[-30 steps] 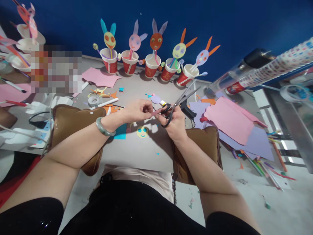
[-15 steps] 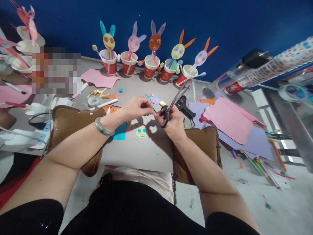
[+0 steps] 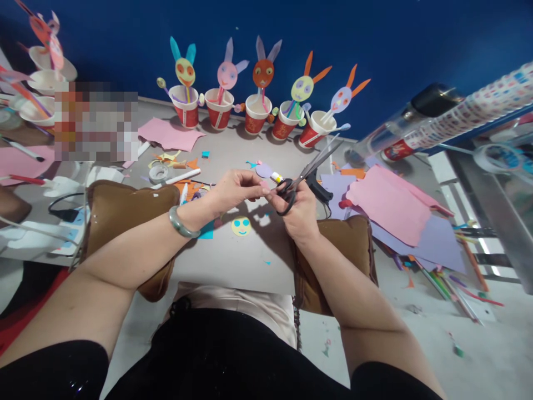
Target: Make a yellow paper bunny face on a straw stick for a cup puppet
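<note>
My left hand (image 3: pixel 241 186), with a jade-coloured bangle at its wrist, is closed in a pinch on a small piece of pink paper (image 3: pixel 264 184). Its fingertips meet those of my right hand (image 3: pixel 297 211). Black-handled scissors (image 3: pixel 312 166) rest in my right hand, blades pointing up and away to the right. Below the hands lies a yellow paper face (image 3: pixel 241 226) with blue eyes and mouth. Just beyond them are a purple paper oval (image 3: pixel 263 169) and a black glue gun (image 3: pixel 318 186), partly hidden by the scissors and right hand.
Several red paper cups (image 3: pixel 258 119) with paper rabbits line the back wall. Brown cushions (image 3: pixel 129 216) lie under both forearms. Pink sheets (image 3: pixel 391 203) and purple sheets (image 3: pixel 441 244) are at the right. A tape roll (image 3: pixel 159 173) and paper scraps sit left; a power strip (image 3: pixel 70 228) is farther left.
My left hand has moved slightly right and down, bringing its fingertips against the right hand's. The scissors have tilted further right, their blades now closer together.
</note>
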Available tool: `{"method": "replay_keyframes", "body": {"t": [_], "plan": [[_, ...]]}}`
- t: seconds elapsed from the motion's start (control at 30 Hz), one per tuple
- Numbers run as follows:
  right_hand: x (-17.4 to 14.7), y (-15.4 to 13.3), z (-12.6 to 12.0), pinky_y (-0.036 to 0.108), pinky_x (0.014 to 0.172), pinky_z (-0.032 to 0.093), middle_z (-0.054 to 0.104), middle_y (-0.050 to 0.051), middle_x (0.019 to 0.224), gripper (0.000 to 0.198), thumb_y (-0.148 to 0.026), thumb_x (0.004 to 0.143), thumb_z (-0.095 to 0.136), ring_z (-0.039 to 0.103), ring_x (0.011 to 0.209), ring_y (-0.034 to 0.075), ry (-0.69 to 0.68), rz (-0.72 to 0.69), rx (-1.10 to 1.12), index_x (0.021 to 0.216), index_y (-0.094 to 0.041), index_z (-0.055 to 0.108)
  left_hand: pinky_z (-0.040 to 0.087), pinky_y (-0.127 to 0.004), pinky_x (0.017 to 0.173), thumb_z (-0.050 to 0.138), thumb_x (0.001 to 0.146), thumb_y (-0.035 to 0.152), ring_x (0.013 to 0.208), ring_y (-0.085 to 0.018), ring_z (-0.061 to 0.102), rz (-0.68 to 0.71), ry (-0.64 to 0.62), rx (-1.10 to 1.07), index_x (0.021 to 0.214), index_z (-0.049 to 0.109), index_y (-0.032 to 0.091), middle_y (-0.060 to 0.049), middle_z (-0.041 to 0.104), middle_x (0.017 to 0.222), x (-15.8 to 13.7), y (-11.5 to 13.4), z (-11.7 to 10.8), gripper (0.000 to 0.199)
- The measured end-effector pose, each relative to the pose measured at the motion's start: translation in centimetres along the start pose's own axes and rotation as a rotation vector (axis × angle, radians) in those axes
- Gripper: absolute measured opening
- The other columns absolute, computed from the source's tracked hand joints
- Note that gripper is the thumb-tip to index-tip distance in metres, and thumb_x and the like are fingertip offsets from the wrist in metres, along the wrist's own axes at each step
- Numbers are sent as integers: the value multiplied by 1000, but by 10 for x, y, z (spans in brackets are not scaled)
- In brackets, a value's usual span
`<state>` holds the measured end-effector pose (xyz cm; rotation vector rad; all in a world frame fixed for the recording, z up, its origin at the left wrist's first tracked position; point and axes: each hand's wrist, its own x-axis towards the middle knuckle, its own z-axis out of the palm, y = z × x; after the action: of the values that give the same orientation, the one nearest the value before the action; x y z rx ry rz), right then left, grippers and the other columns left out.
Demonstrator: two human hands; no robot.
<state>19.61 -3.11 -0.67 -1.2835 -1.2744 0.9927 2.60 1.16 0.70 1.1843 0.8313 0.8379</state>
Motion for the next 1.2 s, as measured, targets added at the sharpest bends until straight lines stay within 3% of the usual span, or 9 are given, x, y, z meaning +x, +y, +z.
{"method": "replay_keyframes", "body": {"t": [0.2, 0.33, 0.43, 0.57, 0.7, 0.87, 1.2], "plan": [[1, 4, 2, 28, 63, 49, 64, -4, 73, 52, -52, 62, 90, 59, 65, 12, 13, 29, 55, 82, -24, 51, 48, -21, 64, 80, 72, 32, 64, -7, 61, -65, 8, -77, 72, 70, 15, 1, 68, 68, -1, 4, -2, 21], [1, 5, 2, 27, 64, 49, 61, -5, 71, 51, -52, 64, 89, 59, 64, 11, -38, 35, 72, 82, -23, 51, 49, -20, 62, 80, 73, 29, 61, -7, 62, -74, 92, -136, 72, 69, 14, 0, 68, 66, 3, 13, -11, 19], [0, 1, 1, 28, 66, 51, 62, -3, 72, 50, -61, 71, 82, 63, 66, 13, -198, 46, 78, 84, -23, 53, 50, -19, 60, 80, 73, 24, 63, -8, 64, -51, 153, -168, 74, 69, 13, -2, 71, 71, 6, 21, -21, 16], [-4, -5, -1, 30, 65, 50, 69, 2, 74, 57, -76, 75, 71, 63, 66, 16, -513, 85, 91, 87, -22, 55, 50, -18, 60, 76, 78, 21, 61, -6, 64, -46, 179, -221, 73, 67, 13, -2, 73, 76, 8, 32, -30, 13], [-7, -5, -2, 29, 65, 47, 75, 6, 81, 61, -78, 75, 69, 63, 70, 16, -655, 132, 104, 91, -20, 57, 51, -17, 60, 68, 85, 19, 60, -6, 65, -69, 168, -286, 74, 68, 12, -1, 71, 71, 9, 38, -35, 13], [-9, -5, -2, 29, 70, 49, 75, 7, 81, 59, -74, 76, 71, 65, 72, 16, -716, 122, 154, 90, -18, 58, 52, -17, 60, 64, 87, 20, 61, -8, 66, -84, 165, -329, 75, 68, 13, -2, 71, 68, 9, 36, -38, 15], [-10, -6, -2, 30, 69, 52, 73, 6, 78, 57, -72, 77, 72, 65, 71, 16, -714, 108, 178, 90, -19, 56, 51, -19, 59, 62, 87, 18, 58, -8, 65, -93, 163, -366, 71, 67, 12, 0, 66, 64, 10, 38, -37, 18]]}}
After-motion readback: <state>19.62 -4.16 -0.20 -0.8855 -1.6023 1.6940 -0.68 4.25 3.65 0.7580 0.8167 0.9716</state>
